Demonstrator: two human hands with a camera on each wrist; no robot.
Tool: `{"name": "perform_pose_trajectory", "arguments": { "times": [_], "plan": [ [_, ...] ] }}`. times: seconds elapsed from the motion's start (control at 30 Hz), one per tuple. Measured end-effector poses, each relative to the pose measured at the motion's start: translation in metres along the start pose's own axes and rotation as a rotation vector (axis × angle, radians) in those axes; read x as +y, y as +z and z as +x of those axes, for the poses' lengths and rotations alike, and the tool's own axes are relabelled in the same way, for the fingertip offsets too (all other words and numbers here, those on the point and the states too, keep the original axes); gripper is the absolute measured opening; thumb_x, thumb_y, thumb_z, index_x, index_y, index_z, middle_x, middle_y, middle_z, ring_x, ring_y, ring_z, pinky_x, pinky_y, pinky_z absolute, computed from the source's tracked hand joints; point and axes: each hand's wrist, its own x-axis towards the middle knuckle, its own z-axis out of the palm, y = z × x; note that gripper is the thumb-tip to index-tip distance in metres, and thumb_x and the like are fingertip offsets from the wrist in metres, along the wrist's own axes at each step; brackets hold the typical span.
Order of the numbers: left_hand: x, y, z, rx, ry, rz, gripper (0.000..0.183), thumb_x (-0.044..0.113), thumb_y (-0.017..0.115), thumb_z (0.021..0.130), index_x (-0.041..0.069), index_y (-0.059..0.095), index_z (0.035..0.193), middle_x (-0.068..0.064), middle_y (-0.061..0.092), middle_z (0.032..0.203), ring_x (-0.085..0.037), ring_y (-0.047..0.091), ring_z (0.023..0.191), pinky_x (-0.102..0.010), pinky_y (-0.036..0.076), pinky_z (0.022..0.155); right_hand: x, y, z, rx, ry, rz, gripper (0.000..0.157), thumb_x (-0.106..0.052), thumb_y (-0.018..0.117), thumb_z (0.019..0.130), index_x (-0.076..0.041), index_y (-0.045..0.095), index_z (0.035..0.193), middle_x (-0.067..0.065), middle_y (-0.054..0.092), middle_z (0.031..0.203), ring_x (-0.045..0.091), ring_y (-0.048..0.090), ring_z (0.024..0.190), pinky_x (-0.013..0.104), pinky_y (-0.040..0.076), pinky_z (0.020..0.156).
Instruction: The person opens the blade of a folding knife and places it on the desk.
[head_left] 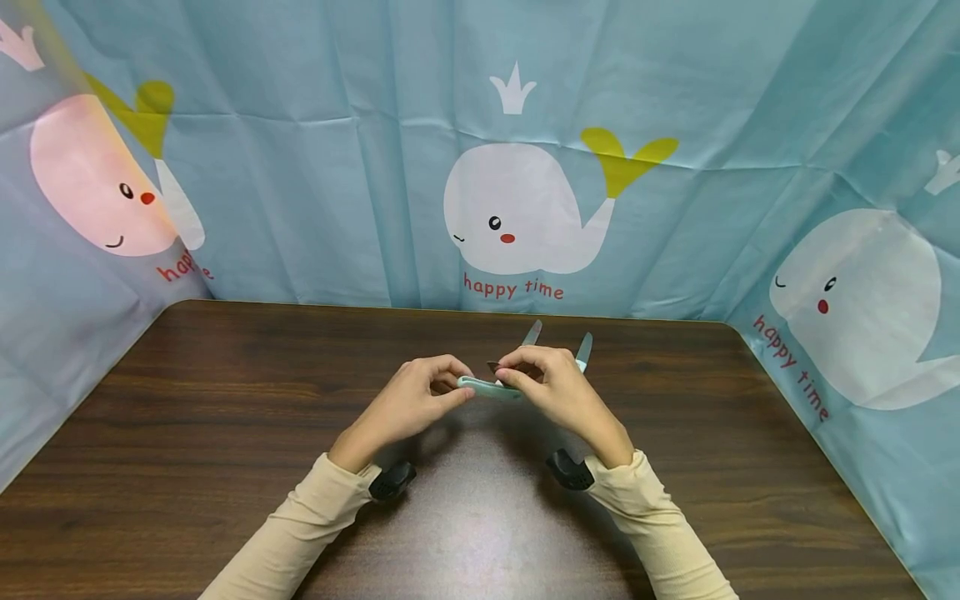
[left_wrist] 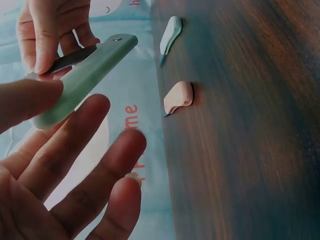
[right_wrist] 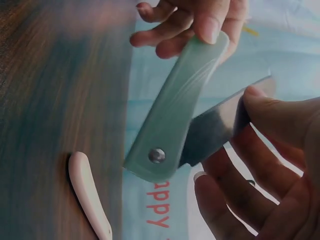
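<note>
A folding knife with a pale green handle point(right_wrist: 175, 107) is held up over the table between both hands. My left hand point(head_left: 412, 398) pinches the end of the handle away from the rivet between thumb and fingers, its other fingers spread apart in the left wrist view. With thumb and fingertips, my right hand point(head_left: 561, 387) grips the metal blade point(right_wrist: 215, 127) near its tip. The blade is partly swung out, at an angle to the handle. A round silver rivet point(right_wrist: 156, 155) shows at the hinge end.
Two more knives lie on the dark wood table point(head_left: 225, 417) beyond the hands, one with a pink handle point(left_wrist: 178, 96), one with a light green handle point(left_wrist: 171, 35). Their blades are out. A blue curtain point(head_left: 300, 167) with whale prints borders the table's back and sides.
</note>
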Motion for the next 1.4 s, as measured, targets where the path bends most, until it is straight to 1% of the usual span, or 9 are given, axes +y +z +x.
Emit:
{"name": "perform_pose_trajectory", "arguments": {
  "times": [0.13,0.27,0.4,0.63,0.83,1.03,1.13,1.3,1.4],
  "plan": [
    [0.000,0.001,-0.001,-0.033,0.031,0.022,0.015,0.021,0.071,0.092,0.011,0.072,0.104,-0.008,0.076,0.086,-0.021,0.070,0.074,-0.023,0.047,0.063,-0.001,0.000,-0.001,-0.014,-0.018,-0.032,0.008,-0.013,0.070,0.092,-0.009,0.075,0.097,0.000,0.074,0.090,0.006,0.063,0.075,0.025,0.053,0.067],
    [0.002,0.001,-0.002,-0.037,0.042,0.046,0.011,0.020,0.071,0.092,0.012,0.073,0.100,-0.009,0.075,0.084,-0.012,0.061,0.065,-0.021,0.041,0.057,-0.002,0.001,-0.001,-0.012,-0.051,-0.048,0.007,-0.012,0.070,0.092,-0.010,0.075,0.096,-0.001,0.073,0.088,0.003,0.060,0.074,0.025,0.053,0.067],
    [0.003,0.001,-0.002,-0.033,0.048,0.052,0.008,0.018,0.071,0.092,0.012,0.071,0.098,-0.009,0.075,0.083,-0.006,0.055,0.061,-0.021,0.040,0.055,-0.003,0.000,-0.001,0.002,-0.065,-0.056,0.006,-0.011,0.071,0.092,-0.011,0.076,0.094,-0.002,0.073,0.086,0.003,0.061,0.072,0.025,0.053,0.065],
    [-0.002,-0.002,-0.001,-0.025,0.046,0.032,0.007,0.016,0.070,0.092,0.011,0.070,0.097,-0.011,0.075,0.081,-0.025,0.068,0.066,-0.023,0.048,0.058,0.000,-0.004,-0.001,0.032,-0.029,-0.061,0.007,-0.012,0.072,0.091,-0.008,0.075,0.095,0.002,0.074,0.086,0.007,0.059,0.067,0.026,0.050,0.061],
    [-0.007,-0.007,-0.001,-0.013,0.011,0.013,0.007,0.015,0.069,0.093,0.011,0.071,0.099,-0.011,0.075,0.085,-0.029,0.066,0.070,-0.024,0.046,0.057,0.003,-0.012,-0.002,0.073,0.027,-0.072,0.007,-0.012,0.072,0.091,-0.006,0.073,0.094,0.007,0.073,0.083,0.007,0.053,0.061,0.022,0.044,0.057],
    [-0.006,-0.010,-0.001,0.005,-0.001,0.012,0.007,0.014,0.069,0.093,0.011,0.071,0.099,-0.011,0.075,0.085,-0.026,0.066,0.069,-0.025,0.046,0.057,0.004,-0.016,-0.002,0.056,0.069,-0.045,0.008,-0.013,0.071,0.092,-0.006,0.071,0.097,0.011,0.073,0.087,0.006,0.058,0.065,0.022,0.045,0.058],
    [-0.005,-0.009,-0.001,0.018,-0.005,0.020,0.007,0.015,0.069,0.093,0.011,0.071,0.098,-0.010,0.075,0.083,-0.023,0.065,0.067,-0.025,0.046,0.057,0.004,-0.017,-0.002,0.042,0.081,-0.031,0.009,-0.014,0.071,0.092,-0.007,0.071,0.099,0.007,0.073,0.089,0.009,0.060,0.067,0.022,0.047,0.060],
    [-0.004,-0.009,-0.001,0.029,-0.015,0.035,0.006,0.016,0.070,0.093,0.012,0.072,0.097,-0.009,0.073,0.081,-0.015,0.059,0.062,-0.024,0.043,0.056,0.003,-0.018,-0.002,0.013,0.074,0.007,0.014,-0.016,0.071,0.093,-0.008,0.071,0.104,0.005,0.075,0.095,0.014,0.069,0.082,0.024,0.053,0.070],
    [-0.004,-0.009,-0.002,0.028,-0.020,0.045,0.006,0.017,0.070,0.093,0.014,0.072,0.097,-0.007,0.072,0.079,-0.010,0.054,0.060,-0.023,0.041,0.055,0.004,-0.017,-0.002,0.011,0.061,0.014,0.015,-0.017,0.071,0.092,-0.008,0.072,0.105,0.005,0.076,0.097,0.021,0.071,0.083,0.024,0.054,0.070]
  ]
}}
